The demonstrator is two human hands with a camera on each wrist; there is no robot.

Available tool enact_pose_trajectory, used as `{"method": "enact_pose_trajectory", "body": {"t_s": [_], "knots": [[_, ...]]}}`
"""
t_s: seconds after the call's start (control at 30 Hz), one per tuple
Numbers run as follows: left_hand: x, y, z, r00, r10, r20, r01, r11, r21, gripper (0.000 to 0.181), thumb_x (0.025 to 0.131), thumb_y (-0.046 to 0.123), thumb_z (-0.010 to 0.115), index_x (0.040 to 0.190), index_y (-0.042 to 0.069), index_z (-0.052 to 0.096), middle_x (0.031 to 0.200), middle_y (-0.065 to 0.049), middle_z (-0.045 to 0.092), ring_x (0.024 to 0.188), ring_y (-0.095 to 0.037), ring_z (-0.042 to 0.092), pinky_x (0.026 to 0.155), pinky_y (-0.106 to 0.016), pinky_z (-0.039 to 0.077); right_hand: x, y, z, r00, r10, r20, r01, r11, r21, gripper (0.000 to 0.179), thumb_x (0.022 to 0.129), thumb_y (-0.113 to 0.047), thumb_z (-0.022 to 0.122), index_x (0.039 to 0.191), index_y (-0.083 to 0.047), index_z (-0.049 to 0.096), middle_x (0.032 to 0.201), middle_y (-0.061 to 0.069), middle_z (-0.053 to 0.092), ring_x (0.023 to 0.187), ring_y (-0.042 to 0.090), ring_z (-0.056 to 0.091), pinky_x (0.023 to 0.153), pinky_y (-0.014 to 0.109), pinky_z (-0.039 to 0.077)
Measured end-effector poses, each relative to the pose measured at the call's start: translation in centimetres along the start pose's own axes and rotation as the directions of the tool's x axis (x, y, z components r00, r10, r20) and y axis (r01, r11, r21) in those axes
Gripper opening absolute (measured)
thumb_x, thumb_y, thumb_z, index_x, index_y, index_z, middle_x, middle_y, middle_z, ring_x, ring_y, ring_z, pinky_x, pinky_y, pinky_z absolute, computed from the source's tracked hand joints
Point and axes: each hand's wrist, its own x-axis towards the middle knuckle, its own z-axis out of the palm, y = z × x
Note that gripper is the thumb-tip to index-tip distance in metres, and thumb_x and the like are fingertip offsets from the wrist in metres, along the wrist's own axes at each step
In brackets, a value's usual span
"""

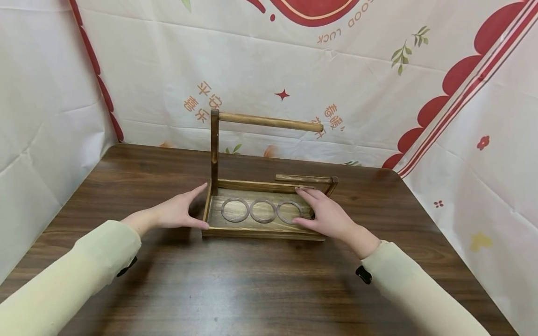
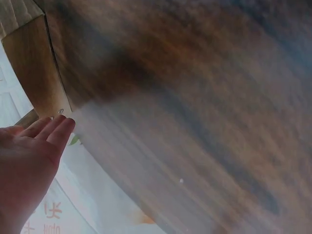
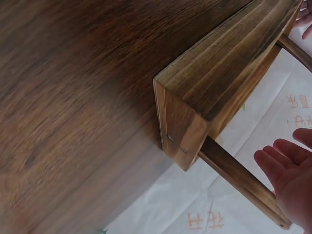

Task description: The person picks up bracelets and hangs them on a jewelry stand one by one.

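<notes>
A wooden carrier (image 1: pixel 269 233) sits on the table, a shallow tray with three ring shapes (image 1: pixel 262 211) in a row on its floor. From its left end rises an upright post (image 1: pixel 215 149), with a round handle bar (image 1: pixel 271 122) running rightward to a free end. My left hand (image 1: pixel 178 209) is at the tray's left end, thumb and fingers spread, thumb tip right at the front corner. Over the right end is my right hand (image 1: pixel 329 217), thumb and fingers apart. Behind it shows a shorter wooden bar (image 1: pixel 304 178) joined to a slanting post (image 3: pixel 243 183).
The brown wood-grain table (image 1: pixel 252 289) extends around the carrier on all sides. A white printed cloth (image 1: pixel 269 70) hangs behind the table and along both sides.
</notes>
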Motion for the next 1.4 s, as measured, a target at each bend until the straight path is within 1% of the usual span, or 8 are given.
{"method": "enact_pose_trajectory", "body": {"t_s": [0.1,0.23,0.47,0.73,0.9,1.0,1.17,1.4], "knots": [[0.1,-0.1,0.2,1.0,0.001,0.014,0.0,1.0,-0.022,0.11,0.074,0.046,0.075,0.15,0.001,0.009,0.152,-0.025,0.021,0.137,-0.041,0.028,0.109,-0.056,0.03,0.5,-0.2,0.4,1.0,0.007,0.022,-0.008,1.0,0.014,0.079,0.08,-0.05,0.068,0.143,-0.01,0.04,0.14,0.015,0.046,0.125,0.035,0.047,0.093,0.05,0.049],[0.2,-0.2,0.5,0.998,-0.01,0.056,0.013,0.999,-0.053,0.113,0.074,0.048,0.075,0.15,0.001,0.006,0.152,-0.025,0.022,0.136,-0.042,0.03,0.108,-0.056,0.032,1.2,-0.3,1.0,0.999,0.018,0.041,-0.019,0.999,0.03,0.078,0.082,-0.05,0.066,0.143,-0.011,0.04,0.139,0.016,0.048,0.125,0.036,0.047,0.094,0.051,0.047],[0.4,-0.5,0.8,0.993,-0.032,0.112,0.045,0.992,-0.119,0.114,0.074,0.044,0.076,0.15,0.0,0.003,0.153,-0.025,0.018,0.138,-0.041,0.027,0.109,-0.056,0.03,2.5,0.1,2.1,0.994,0.024,0.109,-0.029,0.999,0.037,0.079,0.084,-0.051,0.063,0.144,-0.008,0.037,0.143,0.019,0.042,0.131,0.035,0.041,0.102,0.05,0.042],[0.2,-0.6,0.8,0.993,-0.032,0.115,0.046,0.992,-0.119,0.112,0.075,0.043,0.076,0.151,0.001,0.006,0.152,-0.026,0.02,0.137,-0.043,0.027,0.109,-0.056,0.03,3.4,0.3,3.0,0.973,0.067,0.223,-0.082,0.995,0.06,0.08,0.086,-0.049,0.061,0.147,-0.007,0.031,0.147,0.023,0.034,0.134,0.039,0.036,0.102,0.051,0.042],[0.2,-0.4,0.8,0.994,-0.03,0.109,0.043,0.992,-0.115,0.111,0.075,0.043,0.076,0.151,0.001,0.006,0.151,-0.027,0.022,0.137,-0.043,0.027,0.108,-0.056,0.03,3.7,0.3,3.4,0.959,0.087,0.271,-0.1,0.994,0.038,0.08,0.086,-0.049,0.062,0.147,-0.008,0.031,0.147,0.023,0.034,0.134,0.04,0.035,0.103,0.052,0.04],[0.2,-0.4,0.8,0.994,-0.026,0.104,0.038,0.992,-0.116,0.11,0.076,0.043,0.076,0.15,0.001,0.007,0.15,-0.028,0.023,0.136,-0.043,0.028,0.108,-0.056,0.031,3.9,0.4,3.7,0.954,0.081,0.288,-0.088,0.996,0.013,0.077,0.086,-0.048,0.062,0.145,-0.007,0.034,0.145,0.024,0.037,0.133,0.04,0.037,0.102,0.052,0.041],[0.2,-0.5,1.0,0.995,-0.027,0.1,0.039,0.992,-0.121,0.11,0.075,0.043,0.076,0.151,0.001,0.007,0.149,-0.028,0.026,0.136,-0.042,0.03,0.107,-0.055,0.033,4.3,0.5,3.9,0.95,0.06,0.305,-0.058,0.998,-0.016,0.065,0.087,-0.042,0.063,0.139,-0.007,0.045,0.141,0.022,0.043,0.13,0.039,0.041,0.101,0.051,0.043],[0.3,-0.8,1.1,0.996,-0.023,0.092,0.034,0.992,-0.119,0.11,0.075,0.041,0.076,0.151,0.001,0.007,0.149,-0.028,0.027,0.136,-0.042,0.031,0.107,-0.055,0.033,4.9,0.3,3.7,0.933,0.092,0.348,-0.09,0.996,-0.021,0.062,0.086,-0.04,0.066,0.137,-0.009,0.048,0.141,0.022,0.042,0.129,0.037,0.043,0.1,0.05,0.043]]}}
